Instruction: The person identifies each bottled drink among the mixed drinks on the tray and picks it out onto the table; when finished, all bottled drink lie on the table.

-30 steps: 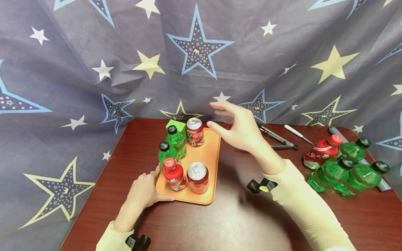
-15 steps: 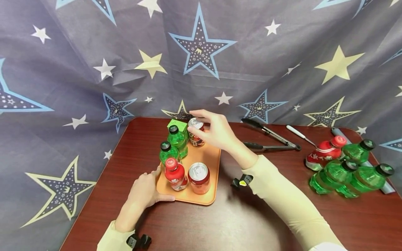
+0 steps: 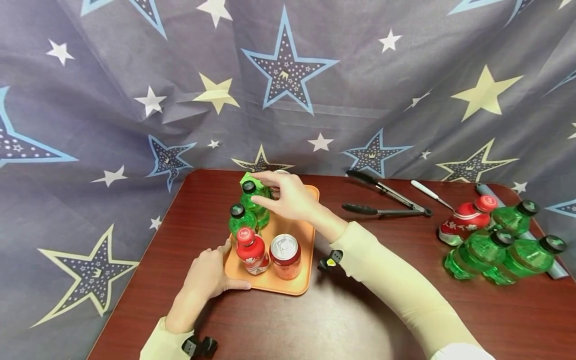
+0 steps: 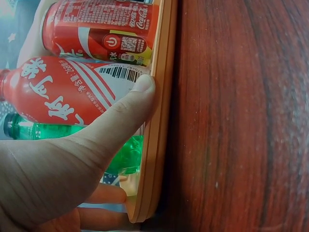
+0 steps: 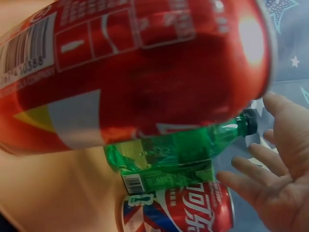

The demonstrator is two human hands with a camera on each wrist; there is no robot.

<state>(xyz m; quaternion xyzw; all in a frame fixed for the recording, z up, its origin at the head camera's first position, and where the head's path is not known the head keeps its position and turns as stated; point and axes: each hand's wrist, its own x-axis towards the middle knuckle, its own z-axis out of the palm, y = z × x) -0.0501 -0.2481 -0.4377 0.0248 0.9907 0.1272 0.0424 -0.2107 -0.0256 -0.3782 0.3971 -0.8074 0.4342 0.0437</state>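
Note:
An orange tray (image 3: 310, 240) lies on the table with drinks standing on it. My left hand (image 3: 204, 275) grips its near left corner, thumb (image 4: 135, 96) over the near rim. Beside that hand are a red-capped cola bottle (image 3: 252, 254) and a cola can (image 3: 286, 260). Behind them stand two green bottles, a nearer one (image 3: 243, 220) and a farther one (image 3: 255, 205). My right hand (image 3: 290, 196) is over the tray's far part, fingers extended toward the farther bottle and a green box (image 3: 246, 178). It partly hides a second cola can (image 5: 198, 208). Nothing is in its grasp.
Black-tipped tongs (image 3: 382, 190) and a white-handled tool (image 3: 425, 190) lie right of the tray. Farther right are a red bottle (image 3: 465, 220), several green bottles (image 3: 477, 252) and a grey tube (image 3: 558, 270). A star-patterned curtain (image 3: 288, 125) hangs behind the table.
My right hand has moved left and down, from right of the tray, past the far can, to the farther green bottle. The left hand keeps its hold on the tray.

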